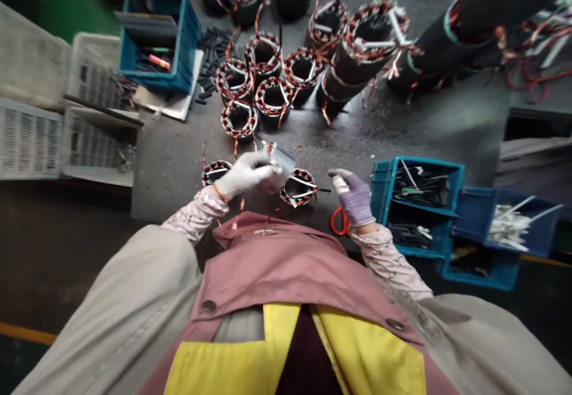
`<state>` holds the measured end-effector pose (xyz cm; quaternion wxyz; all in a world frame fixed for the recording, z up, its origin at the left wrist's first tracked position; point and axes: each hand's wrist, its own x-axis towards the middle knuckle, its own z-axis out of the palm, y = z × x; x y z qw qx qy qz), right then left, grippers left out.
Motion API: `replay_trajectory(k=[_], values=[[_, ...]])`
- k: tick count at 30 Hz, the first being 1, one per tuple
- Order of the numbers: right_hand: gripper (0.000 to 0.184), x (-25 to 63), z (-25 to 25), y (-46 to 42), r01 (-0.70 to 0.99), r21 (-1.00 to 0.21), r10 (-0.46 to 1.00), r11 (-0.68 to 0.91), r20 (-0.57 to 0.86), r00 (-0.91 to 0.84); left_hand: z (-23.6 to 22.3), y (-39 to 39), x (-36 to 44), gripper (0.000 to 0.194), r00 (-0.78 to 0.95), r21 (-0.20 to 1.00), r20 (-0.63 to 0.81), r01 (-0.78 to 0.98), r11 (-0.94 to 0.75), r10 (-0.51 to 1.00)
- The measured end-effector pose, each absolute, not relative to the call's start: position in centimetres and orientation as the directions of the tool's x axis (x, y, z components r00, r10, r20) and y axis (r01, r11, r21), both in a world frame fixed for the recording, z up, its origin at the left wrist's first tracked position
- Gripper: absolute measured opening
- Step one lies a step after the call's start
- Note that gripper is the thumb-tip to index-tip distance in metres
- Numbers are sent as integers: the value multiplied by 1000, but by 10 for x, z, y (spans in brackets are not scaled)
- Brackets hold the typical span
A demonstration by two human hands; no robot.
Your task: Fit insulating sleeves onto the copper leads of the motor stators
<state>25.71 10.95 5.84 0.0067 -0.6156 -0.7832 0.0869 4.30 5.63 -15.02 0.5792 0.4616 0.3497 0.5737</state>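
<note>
- Table [344,139]: dark grey top, some sheen right of centre.
- Far part of table: wound cylinders [290,5] with copper-coloured windings and white strips, standing in a close cluster; a taller stack [342,82] stands at its right.
- Near part: two wound rings [311,180], one partly behind the left hand, one between the hands.
- Left hand [248,174], white glove: fingers closed on a shiny grey piece [285,161], near the front of the table; its detail is blurred.
- Right hand [355,198], purple and white glove: fingers bent; whether they grip anything cannot be told.
- Red looped handle [332,222]: just beside the right hand, toward the wearer.
- Right side: blue bins [381,189] with black pieces and white pieces.
- Left side: blue box [182,43] beside a scatter of short black tubes [210,64]; pale slotted crates [29,139] farther left.
- Floor [67,228]: dark, with an orange-yellow line [27,332] at lower left.
</note>
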Motion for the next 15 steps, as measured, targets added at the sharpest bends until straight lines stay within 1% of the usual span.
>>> replay_trajectory(k=[1,2,3,5,7,9,11,13,15], values=[[35,263,57,103,961,-69,955,266,-118,-273,-161,58,42,33,45,939,50,-341,-31,998],[32,267,53,97,945,22,935,326,-155,-319,-170,60,43,33,17,953,3,-304,2,1000],[30,267,47,94,909,121,906,399,-206,-370,-177,61,47,31,14,971,-13,-239,16,1000],[30,260,35,95,790,292,832,539,-332,-445,-181,60,60,29,78,999,-12,-52,16,997],[33,248,22,102,670,382,760,637,-458,-461,-175,57,76,32,207,989,-37,145,6,978],[36,236,10,113,584,413,700,699,-562,-440,-164,53,92,36,335,956,-108,294,6,936],[34,231,-4,122,541,409,655,735,-635,-409,-154,48,105,36,405,930,-181,368,21,896],[29,234,-18,129,575,374,648,728,-649,-398,-146,41,112,36,425,922,-220,385,44,878],[25,243,-27,134,703,305,709,643,-585,-395,-142,32,110,34,418,920,-220,388,46,881]])
